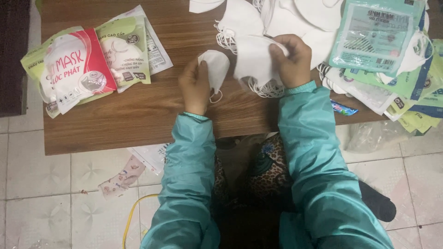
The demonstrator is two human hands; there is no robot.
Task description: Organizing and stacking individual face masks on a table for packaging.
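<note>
Soft, matt white cloth on the folded mask (pixel 216 65); same fleecy finish across the mask pile (pixel 258 55). Glossy plastic film on the packets (pixel 78 64), catching light. Brown wood-grain table (pixel 138 115), smooth, faint sheen. Slick teal sleeves (pixel 318 152).

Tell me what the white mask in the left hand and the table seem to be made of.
White mask: probably soft non-woven fabric, matte, slightly creased, with thin elastic loops. Table: wood or wood-look laminate, brown, with visible grain lines; which one cannot be told.
</note>
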